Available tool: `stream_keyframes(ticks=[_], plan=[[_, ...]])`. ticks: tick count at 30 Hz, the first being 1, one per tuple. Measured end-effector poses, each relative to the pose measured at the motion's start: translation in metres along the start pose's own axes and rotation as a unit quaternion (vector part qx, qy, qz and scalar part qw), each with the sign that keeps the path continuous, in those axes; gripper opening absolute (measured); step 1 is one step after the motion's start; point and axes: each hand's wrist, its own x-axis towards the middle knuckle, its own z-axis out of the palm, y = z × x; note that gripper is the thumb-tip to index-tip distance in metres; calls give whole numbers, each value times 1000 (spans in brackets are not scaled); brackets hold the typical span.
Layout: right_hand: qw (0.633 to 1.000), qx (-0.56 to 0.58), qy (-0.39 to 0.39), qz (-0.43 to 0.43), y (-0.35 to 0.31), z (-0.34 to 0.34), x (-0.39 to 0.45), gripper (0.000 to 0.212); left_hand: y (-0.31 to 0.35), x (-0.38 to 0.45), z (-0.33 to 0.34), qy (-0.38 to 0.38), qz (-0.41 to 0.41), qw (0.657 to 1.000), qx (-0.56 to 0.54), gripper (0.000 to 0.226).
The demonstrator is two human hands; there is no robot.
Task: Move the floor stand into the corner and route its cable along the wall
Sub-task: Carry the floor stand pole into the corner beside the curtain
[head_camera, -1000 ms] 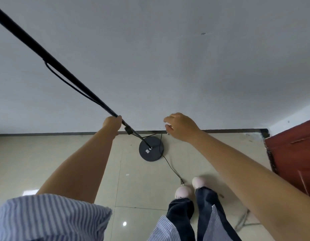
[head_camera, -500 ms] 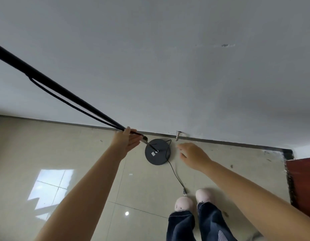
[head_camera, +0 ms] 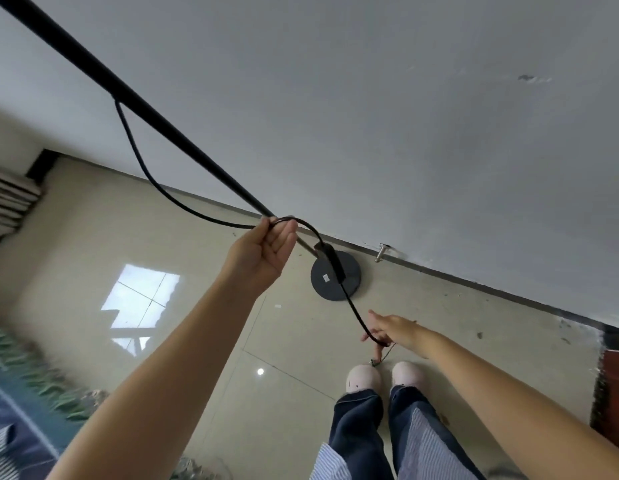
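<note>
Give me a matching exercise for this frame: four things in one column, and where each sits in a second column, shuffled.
Things:
1. round base
2. left hand
3. right hand
4. door stopper

Places:
A. low over the floor near the shoes, gripping the cable's lower end
B. flat on the tiled floor close to the wall
C. sticking out at the foot of the wall
D. raised at the pole, a loop of cable across its fingers

Pairs: 1-B, 2-D, 3-A, 4-C

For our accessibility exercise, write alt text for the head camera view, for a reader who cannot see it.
A person's left hand and right hand hold up a black cable hanging from a floor stand, whose round base sits on the tiled floor beside a white wall.
</note>
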Motion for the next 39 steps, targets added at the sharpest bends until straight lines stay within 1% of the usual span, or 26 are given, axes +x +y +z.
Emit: stream_keyframes(ticks=[2, 4, 5, 7, 9, 10, 11, 12, 13, 14, 15, 17, 18, 19, 20, 21, 22, 24, 27, 29, 31, 33, 35, 36, 37, 39], plan=[[997, 15, 69, 3, 2, -9, -10, 57, 2, 3, -2, 20, 31, 999, -26, 43], [989, 29, 145, -9, 0, -22, -21, 52, 3, 8, -7, 60, 52, 997, -12, 44], [983, 27, 177, -26, -3, -29, -27, 47, 3, 11, -9, 90, 51, 994, 25, 44], [967, -16, 241, -81, -15, -40, -38, 33, -1, 14, -12, 149, 28, 980, 127, 41], [944, -64, 288, -146, -34, -44, -47, 24, -2, 9, -9, 170, -4, 967, 192, 36], [934, -72, 301, -178, -46, -44, -51, 19, -2, 5, -6, 166, 3, 964, 207, 36], [926, -72, 307, -208, -58, -43, -55, 15, 1, 2, -1, 159, 36, 962, 219, 35], [919, -68, 311, -232, -72, -42, -60, 16, 5, -2, 4, 156, 96, 954, 237, 32], [917, -50, 304, -254, -88, -40, -64, 21, 11, -6, 9, 162, 177, 936, 256, 25], [920, -7, 277, -278, -105, -38, -68, 25, 18, -11, 14, 179, 267, 905, 279, 16], [922, 63, 228, -306, -122, -36, -73, 30, 26, -16, 18, 205, 355, 861, 299, 11], [904, 209, 126, -351, -152, -32, -78, 38, 46, -26, 23, 268, 498, 761, 318, 23], [892, 252, 101, -362, -165, -31, -77, 40, 56, -30, 26, 291, 541, 721, 320, 31], [887, 266, 93, -367, -178, -31, -77, 39, 65, -32, 27, 305, 569, 690, 327, 38], [887, 262, 94, -369, -190, -30, -74, 38, 74, -33, 27, 309, 585, 668, 340, 44], [888, 253, 101, -370, -203, -30, -72, 36, 82, -32, 27, 307, 592, 653, 359, 51], [887, 251, 112, -371, -214, -30, -67, 34, 92, -31, 27, 299, 590, 646, 382, 56], [878, 266, 128, -376, -237, -31, -57, 33, 110, -26, 28, 265, 573, 640, 438, 62], [873, 256, 147, -387, -266, -30, -40, 36, 132, -21, 31, 196, 585, 625, 478, 46], [895, 187, 160, -373, -281, -28, -29, 37, 144, -19, 37, 169, 603, 630, 459, 32], [920, 86, 171, -343, -294, -27, -17, 42, 156, -21, 40, 175, 627, 617, 441, 22], [932, -12, 160, -324, -302, -23, -6, 50, 166, -26, 42, 185, 645, 611, 421, 8], [934, -101, 127, -317, -310, -18, 7, 53, 179, -31, 43, 209, 655, 595, 416, 23], [934, -131, 109, -315, -315, -14, 13, 49, 186, -32, 42, 221, 657, 584, 422, 31], [930, -154, 95, -321, -320, -9, 18, 38, 192, -33, 39, 236, 657, 571, 433, 36], [921, -189, 108, -322, -333, 0, 29, 3, 202, -35, 35, 259, 650, 550, 455, 44]])
